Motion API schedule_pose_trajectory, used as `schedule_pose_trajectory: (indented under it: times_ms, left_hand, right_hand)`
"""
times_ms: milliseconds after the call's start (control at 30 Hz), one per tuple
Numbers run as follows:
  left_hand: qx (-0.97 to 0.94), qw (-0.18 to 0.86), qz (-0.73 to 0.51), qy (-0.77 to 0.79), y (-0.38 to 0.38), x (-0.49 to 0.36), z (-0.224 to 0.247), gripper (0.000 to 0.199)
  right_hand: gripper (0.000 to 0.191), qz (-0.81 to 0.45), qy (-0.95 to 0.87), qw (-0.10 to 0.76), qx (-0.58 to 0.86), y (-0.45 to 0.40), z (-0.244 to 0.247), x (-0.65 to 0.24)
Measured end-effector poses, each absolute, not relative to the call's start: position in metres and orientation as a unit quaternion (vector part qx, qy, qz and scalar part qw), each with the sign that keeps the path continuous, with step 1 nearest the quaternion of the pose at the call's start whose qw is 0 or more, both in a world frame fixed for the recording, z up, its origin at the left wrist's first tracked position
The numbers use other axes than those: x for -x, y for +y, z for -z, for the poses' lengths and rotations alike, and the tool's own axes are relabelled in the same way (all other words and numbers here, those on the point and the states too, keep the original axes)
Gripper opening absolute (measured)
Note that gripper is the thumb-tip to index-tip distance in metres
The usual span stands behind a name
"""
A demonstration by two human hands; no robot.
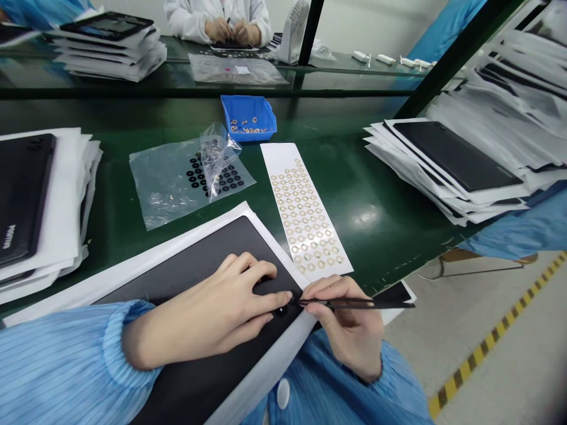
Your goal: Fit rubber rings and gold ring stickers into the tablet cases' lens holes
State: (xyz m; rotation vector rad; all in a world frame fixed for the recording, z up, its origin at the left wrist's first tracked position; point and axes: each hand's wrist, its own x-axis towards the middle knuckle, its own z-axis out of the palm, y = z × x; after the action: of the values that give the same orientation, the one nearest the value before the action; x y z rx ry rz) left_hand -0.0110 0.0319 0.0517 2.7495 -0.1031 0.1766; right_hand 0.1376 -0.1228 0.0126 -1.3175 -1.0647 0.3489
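Observation:
A black panel (pixel 177 295) lies on white foam sheeting at the table's near edge. My left hand (pixel 221 301) rests on it, fingers spread, its index fingertip beside a small round black part (pixel 281 310) near the panel's corner. Dark tweezers (pixel 354 303) are pinched between the thumb and fingers of my right hand (pixel 345 313); their tips reach my left index fingertip. What the tips hold, if anything, is too small to tell. Beyond the hands lies a white sheet (pixel 305 206) with rows of small gold rings.
A clear bag (pixel 168 171) with black discs and a blue bin (pixel 250 137) of small rings lie further back. Stacks of wrapped black panels stand left (pixel 66 195) and right (pixel 452 153). Across the shelf, a person in white works (pixel 221 23). Blue sleeves show at the sides.

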Motion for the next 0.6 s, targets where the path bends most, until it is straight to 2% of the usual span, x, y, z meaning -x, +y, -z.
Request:
schedule_pose_trajectory:
  times_ms: [133,467,600]
  left_hand:
    - [-0.979,0.192,-0.061,-0.04,0.031,0.012,-0.052,0.035]
    - [-0.977,0.208,-0.04,-0.035,0.032,0.009,-0.054,0.031]
    - [-0.978,0.203,-0.03,-0.026,0.03,0.008,-0.056,0.03]
  right_hand:
    - [0.014,-0.141,-0.449,0.667,0.577,-0.12,-0.013,-0.136]
    - [0.008,-0.205,-0.381,0.721,0.542,-0.118,-0.005,-0.139]
    - [0.009,-0.175,-0.405,0.71,0.548,-0.119,-0.018,-0.147]
